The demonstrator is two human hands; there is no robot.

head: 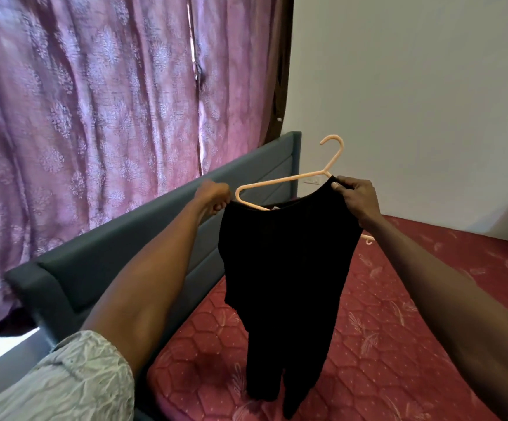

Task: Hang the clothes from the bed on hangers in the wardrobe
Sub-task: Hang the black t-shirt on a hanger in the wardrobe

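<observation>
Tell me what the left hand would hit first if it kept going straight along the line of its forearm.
Probably the grey headboard just beyond the left hand, then the pink curtain behind it; depth is hard to judge from this one view.

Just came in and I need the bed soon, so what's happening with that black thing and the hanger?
A person is fitting a black fabric garment onto a peach plastic hanger, held up over the red quilted mattress. The left hand pinches one top corner of the garment and the right hand pinches the other, near the hanger's neck. The hanger's left arm still sticks out bare, so the garment is only partly on. Its lower end hangs down to the mattress. No wardrobe is in view.
</observation>
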